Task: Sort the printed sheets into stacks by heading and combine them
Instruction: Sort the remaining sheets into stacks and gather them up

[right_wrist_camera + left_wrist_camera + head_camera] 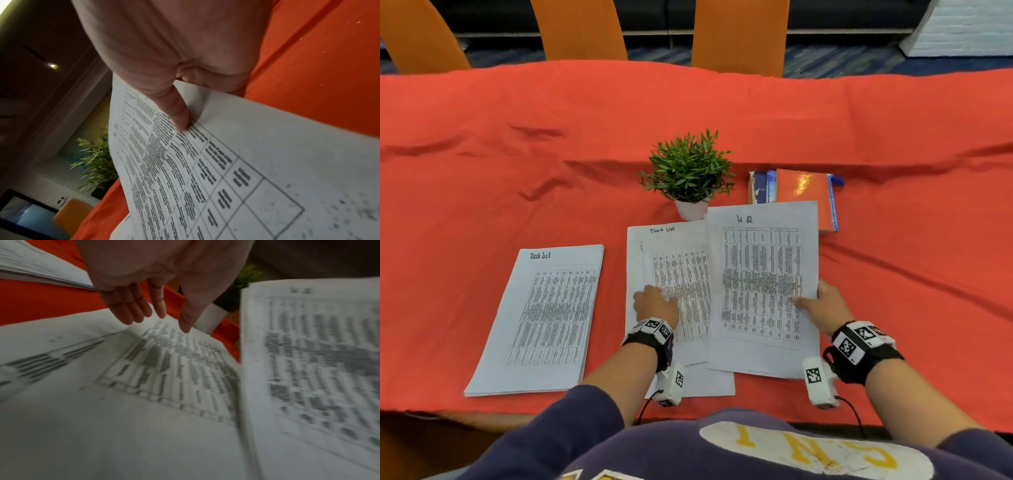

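Observation:
A stack of sheets headed "Task list" (541,318) lies at the left on the red cloth. In the middle lies a pile (671,274) topped by another "Task list" sheet (144,386). My left hand (654,303) rests flat on it, fingers (131,308) straight. My right hand (822,303) pinches the right edge of a sheet headed "HR" (763,287), thumb on top (179,113), fingers beneath. The HR sheet (205,178) is lifted and overlaps the right side of the middle pile.
A small potted plant (688,174) in a white pot stands just behind the middle pile. Books with orange and blue covers (798,195) lie behind the HR sheet. Orange chairs (739,34) stand beyond the table's far edge. The near edge runs by my body.

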Demonstrator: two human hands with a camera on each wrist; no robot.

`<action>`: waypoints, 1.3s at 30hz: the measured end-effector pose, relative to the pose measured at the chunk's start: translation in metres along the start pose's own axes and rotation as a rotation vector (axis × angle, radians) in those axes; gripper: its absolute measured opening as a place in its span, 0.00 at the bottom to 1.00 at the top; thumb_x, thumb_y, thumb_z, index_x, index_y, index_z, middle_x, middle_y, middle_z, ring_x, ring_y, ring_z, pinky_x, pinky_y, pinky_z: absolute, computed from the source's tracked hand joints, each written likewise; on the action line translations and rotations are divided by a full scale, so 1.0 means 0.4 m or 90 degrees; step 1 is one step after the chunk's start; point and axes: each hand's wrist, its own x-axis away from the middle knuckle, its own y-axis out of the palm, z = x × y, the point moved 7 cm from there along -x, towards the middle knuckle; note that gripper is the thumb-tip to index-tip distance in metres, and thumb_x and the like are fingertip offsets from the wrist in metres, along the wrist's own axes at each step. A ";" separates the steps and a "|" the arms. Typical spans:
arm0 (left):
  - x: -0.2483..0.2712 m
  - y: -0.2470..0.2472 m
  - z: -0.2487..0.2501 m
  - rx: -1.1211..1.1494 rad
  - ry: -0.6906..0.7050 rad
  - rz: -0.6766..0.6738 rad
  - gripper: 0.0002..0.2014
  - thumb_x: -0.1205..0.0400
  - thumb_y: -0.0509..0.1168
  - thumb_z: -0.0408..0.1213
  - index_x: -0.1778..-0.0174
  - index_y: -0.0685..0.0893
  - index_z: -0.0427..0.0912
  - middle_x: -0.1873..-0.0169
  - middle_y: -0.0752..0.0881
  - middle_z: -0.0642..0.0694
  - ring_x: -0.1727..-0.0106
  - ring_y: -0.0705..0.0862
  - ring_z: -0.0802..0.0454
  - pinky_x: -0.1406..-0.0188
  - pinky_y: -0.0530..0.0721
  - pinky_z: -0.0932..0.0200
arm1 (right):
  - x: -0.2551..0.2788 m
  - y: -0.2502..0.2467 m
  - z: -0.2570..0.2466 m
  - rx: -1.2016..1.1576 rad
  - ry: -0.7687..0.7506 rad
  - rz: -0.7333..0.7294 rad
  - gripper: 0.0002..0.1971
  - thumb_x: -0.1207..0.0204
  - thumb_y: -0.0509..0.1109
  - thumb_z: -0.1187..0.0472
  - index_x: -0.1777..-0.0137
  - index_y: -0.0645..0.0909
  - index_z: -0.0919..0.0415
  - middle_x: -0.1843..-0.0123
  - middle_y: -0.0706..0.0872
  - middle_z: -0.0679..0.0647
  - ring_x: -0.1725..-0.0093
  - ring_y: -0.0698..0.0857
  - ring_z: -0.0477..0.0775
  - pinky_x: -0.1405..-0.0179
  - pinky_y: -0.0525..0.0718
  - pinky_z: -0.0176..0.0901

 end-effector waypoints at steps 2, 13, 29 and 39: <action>-0.018 0.003 -0.052 -0.060 -0.048 0.000 0.31 0.23 0.72 0.46 0.29 0.70 0.34 0.31 0.70 0.34 0.29 0.72 0.37 0.33 0.77 0.45 | -0.002 -0.027 0.020 -0.006 0.009 0.023 0.17 0.25 0.70 0.75 0.37 0.80 0.63 0.46 0.86 0.56 0.50 0.86 0.56 0.48 0.80 0.45; -0.012 0.002 -0.024 0.017 0.109 0.047 0.05 0.17 0.61 0.31 0.47 0.74 0.35 0.50 0.79 0.39 0.50 0.81 0.40 0.54 0.80 0.50 | -0.017 -0.097 0.074 -0.011 0.039 0.057 0.19 0.26 0.70 0.75 0.37 0.81 0.60 0.46 0.86 0.55 0.47 0.85 0.57 0.44 0.80 0.48; 0.007 -0.022 -0.011 -0.088 0.209 -0.024 0.31 0.14 0.51 0.27 0.21 0.63 0.65 0.57 0.85 0.47 0.70 0.77 0.53 0.75 0.74 0.62 | -0.060 -0.085 0.093 -0.024 0.045 0.044 0.18 0.27 0.72 0.73 0.39 0.82 0.59 0.44 0.88 0.57 0.44 0.86 0.61 0.36 0.81 0.61; 0.021 -0.011 0.006 -0.240 0.246 -0.040 0.39 0.17 0.50 0.21 0.16 0.46 0.60 0.16 0.58 0.46 0.28 0.77 0.45 0.49 0.81 0.55 | -0.055 -0.090 0.089 -0.033 0.053 0.047 0.18 0.27 0.71 0.73 0.37 0.81 0.61 0.46 0.87 0.55 0.47 0.86 0.59 0.43 0.81 0.52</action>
